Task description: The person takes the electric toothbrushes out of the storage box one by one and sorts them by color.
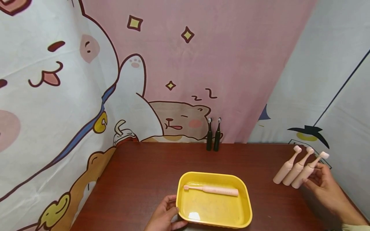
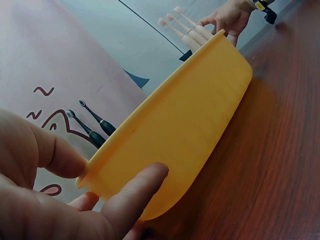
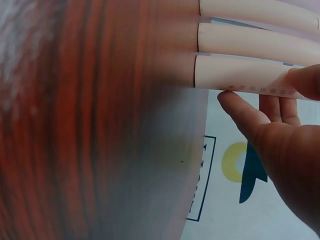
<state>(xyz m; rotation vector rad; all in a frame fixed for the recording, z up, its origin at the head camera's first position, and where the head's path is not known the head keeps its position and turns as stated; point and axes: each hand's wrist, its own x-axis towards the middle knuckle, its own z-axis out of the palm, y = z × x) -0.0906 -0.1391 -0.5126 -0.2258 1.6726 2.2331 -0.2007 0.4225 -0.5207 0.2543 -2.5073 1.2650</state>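
Note:
My left hand (image 1: 165,214) holds the left side of a yellow plastic tray (image 1: 250,205). In the left wrist view, one fingertip is at the tray's rim and another lies against its outer wall. A pink electric toothbrush (image 1: 221,190) lies across the tray floor, its brush head to the left. On the right, my right hand (image 1: 326,187) pinches the handle of the rightmost of three pale pink electric toothbrushes (image 1: 303,175). The other two, the middle toothbrush (image 1: 295,172) and the left toothbrush (image 1: 283,172), stand upright close beside it.
Two black electric toothbrushes, a left one (image 1: 209,139) and a right one (image 1: 217,139), stand upright at the back edge of the dark red wooden table (image 1: 138,179). A curtain with cartoon animals (image 1: 185,64) hangs behind the table and along its sides.

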